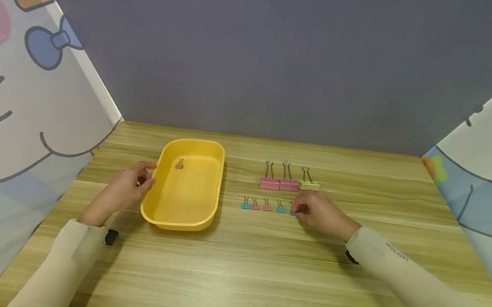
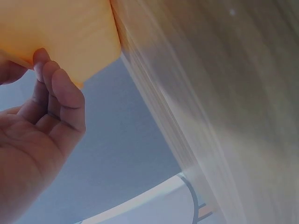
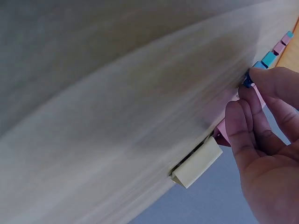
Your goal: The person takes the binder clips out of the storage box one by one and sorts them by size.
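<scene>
A yellow tray sits left of centre on the wooden table, with one small pink binder clip inside it. My left hand holds the tray's left rim, its curled fingertips against the tray wall. My right hand pinches a small blue binder clip at the right end of a row of small clips. Up close, that blue clip shows between the thumb and forefinger of my right hand.
Behind the row stand two large pink clips and a pale yellow-green one, the latter also visible as a clip by my right palm. Printed curtains close in both sides, and a grey wall stands behind the table.
</scene>
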`<state>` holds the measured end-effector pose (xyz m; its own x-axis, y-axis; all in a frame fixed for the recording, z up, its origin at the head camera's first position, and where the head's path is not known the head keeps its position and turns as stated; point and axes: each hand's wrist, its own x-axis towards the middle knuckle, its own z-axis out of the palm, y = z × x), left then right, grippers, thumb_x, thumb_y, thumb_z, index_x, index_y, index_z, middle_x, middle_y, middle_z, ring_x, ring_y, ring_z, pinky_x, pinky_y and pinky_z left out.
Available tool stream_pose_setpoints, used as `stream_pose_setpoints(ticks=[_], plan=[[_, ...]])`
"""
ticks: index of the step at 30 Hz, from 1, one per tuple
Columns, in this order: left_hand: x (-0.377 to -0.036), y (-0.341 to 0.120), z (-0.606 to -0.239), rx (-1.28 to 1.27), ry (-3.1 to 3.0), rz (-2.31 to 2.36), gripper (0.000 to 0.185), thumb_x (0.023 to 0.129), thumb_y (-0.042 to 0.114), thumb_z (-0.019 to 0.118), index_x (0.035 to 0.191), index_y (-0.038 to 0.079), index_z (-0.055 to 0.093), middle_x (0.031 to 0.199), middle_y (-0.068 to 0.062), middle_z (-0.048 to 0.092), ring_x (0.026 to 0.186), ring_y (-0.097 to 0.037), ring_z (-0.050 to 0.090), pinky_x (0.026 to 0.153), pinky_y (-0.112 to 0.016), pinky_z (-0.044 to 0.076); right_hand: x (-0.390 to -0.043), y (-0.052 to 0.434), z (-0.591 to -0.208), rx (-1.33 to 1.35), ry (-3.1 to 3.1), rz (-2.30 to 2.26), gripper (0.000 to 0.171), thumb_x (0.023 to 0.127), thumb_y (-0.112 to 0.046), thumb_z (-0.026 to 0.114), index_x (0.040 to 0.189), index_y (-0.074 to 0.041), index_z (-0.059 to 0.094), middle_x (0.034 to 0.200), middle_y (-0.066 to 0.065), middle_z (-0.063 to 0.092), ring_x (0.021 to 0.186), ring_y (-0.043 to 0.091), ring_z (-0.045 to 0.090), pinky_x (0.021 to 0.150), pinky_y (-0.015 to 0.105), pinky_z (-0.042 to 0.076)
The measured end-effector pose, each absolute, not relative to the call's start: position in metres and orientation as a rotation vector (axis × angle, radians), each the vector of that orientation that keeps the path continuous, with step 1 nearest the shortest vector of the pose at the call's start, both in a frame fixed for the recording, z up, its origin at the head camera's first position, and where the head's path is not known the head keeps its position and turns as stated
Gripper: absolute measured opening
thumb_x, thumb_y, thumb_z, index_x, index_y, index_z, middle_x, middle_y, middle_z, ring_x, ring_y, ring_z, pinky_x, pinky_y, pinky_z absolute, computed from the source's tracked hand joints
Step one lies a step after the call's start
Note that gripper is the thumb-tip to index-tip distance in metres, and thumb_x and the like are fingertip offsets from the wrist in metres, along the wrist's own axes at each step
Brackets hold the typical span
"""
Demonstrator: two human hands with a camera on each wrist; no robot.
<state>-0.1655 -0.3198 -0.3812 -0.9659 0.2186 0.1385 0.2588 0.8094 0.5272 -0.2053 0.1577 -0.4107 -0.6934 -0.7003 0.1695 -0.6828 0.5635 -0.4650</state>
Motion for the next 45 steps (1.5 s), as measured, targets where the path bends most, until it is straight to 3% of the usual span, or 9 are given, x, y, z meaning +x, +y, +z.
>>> stream_pose_setpoints(ticks=[9,11,14,20,27,30,34,39,45], plan=[[-0.165,-0.321,-0.381,-0.375,-2.919,-0.868,0.039,0.094,0.006,0.056,0.128,-0.008,0.045,0.084,-0.008,0.058,0.068,-0.019,0.052,0.059,-0.03,0.046,-0.206,0.152,-0.406,-1.261,2.778,-0.759,0.014,0.078,-0.001,0.075,0.082,-0.013,0.069,0.083,-0.005,0.062,0.076,0.01,0.056,0.065,0.027,0.049],[-0.165,-0.321,-0.382,-0.385,-2.911,-0.866,0.039,0.094,0.006,0.057,0.128,-0.008,0.045,0.084,-0.008,0.058,0.069,-0.019,0.053,0.059,-0.031,0.046,-0.205,0.147,-0.4,-1.272,2.796,-0.759,0.011,0.078,-0.003,0.075,0.083,-0.012,0.07,0.083,-0.005,0.062,0.076,0.01,0.056,0.075,0.031,0.05],[-0.166,-0.321,-0.383,-0.402,-2.896,-0.859,0.038,0.093,0.005,0.057,0.127,-0.008,0.046,0.083,-0.007,0.058,0.069,-0.019,0.053,0.06,-0.031,0.046,-0.204,0.133,-0.388,-1.29,2.794,-0.746,0.009,0.08,-0.005,0.074,0.086,-0.011,0.071,0.086,-0.005,0.062,0.077,0.012,0.056,0.076,0.033,0.048],[-0.166,-0.321,-0.383,-0.404,-2.892,-0.858,0.038,0.093,0.005,0.057,0.127,-0.008,0.046,0.082,-0.006,0.058,0.068,-0.018,0.053,0.059,-0.031,0.046,-0.205,0.099,-0.368,-1.345,2.762,-0.75,0.01,0.083,-0.007,0.072,0.091,-0.013,0.07,0.091,-0.005,0.058,0.081,0.013,0.052,0.068,0.029,0.046],[-0.166,-0.32,-0.383,-0.395,-2.881,-0.884,0.037,0.092,0.005,0.058,0.126,-0.008,0.047,0.08,-0.005,0.058,0.068,-0.017,0.053,0.06,-0.029,0.045,-0.208,0.07,-0.357,-1.458,2.742,-0.765,0.009,0.086,-0.012,0.071,0.093,-0.016,0.068,0.096,-0.006,0.059,0.089,0.016,0.055,0.077,0.029,0.047],[-0.165,-0.32,-0.383,-0.388,-2.884,-0.89,0.037,0.093,0.005,0.058,0.126,-0.008,0.047,0.078,-0.005,0.058,0.067,-0.017,0.052,0.059,-0.03,0.045,-0.207,0.06,-0.352,-1.475,2.724,-0.777,0.01,0.086,-0.012,0.07,0.095,-0.015,0.068,0.097,-0.005,0.059,0.09,0.017,0.055,0.089,0.033,0.044],[-0.166,-0.319,-0.382,-0.386,-2.892,-0.885,0.038,0.093,0.006,0.058,0.126,-0.008,0.047,0.078,-0.004,0.057,0.066,-0.017,0.051,0.06,-0.031,0.044,-0.209,0.044,-0.346,-1.481,2.71,-0.792,0.012,0.086,-0.009,0.07,0.096,-0.015,0.068,0.098,-0.003,0.06,0.091,0.016,0.054,0.089,0.034,0.043],[-0.166,-0.319,-0.381,-0.37,-2.901,-0.888,0.038,0.093,0.006,0.058,0.127,-0.007,0.047,0.079,-0.005,0.057,0.066,-0.018,0.051,0.06,-0.032,0.044,-0.218,0.014,-0.342,-1.484,2.685,-0.792,0.01,0.088,-0.012,0.068,0.098,-0.014,0.069,0.098,-0.002,0.06,0.09,0.015,0.053,0.076,0.028,0.045],[-0.165,-0.318,-0.38,-0.375,-2.894,-0.888,0.038,0.092,0.004,0.058,0.126,-0.009,0.047,0.079,-0.005,0.057,0.068,-0.019,0.051,0.064,-0.036,0.045,-0.234,-0.022,-0.342,-1.473,2.636,-0.858,0.008,0.088,-0.011,0.067,0.096,-0.013,0.068,0.098,0.004,0.062,0.087,0.021,0.057,0.074,0.026,0.045]])
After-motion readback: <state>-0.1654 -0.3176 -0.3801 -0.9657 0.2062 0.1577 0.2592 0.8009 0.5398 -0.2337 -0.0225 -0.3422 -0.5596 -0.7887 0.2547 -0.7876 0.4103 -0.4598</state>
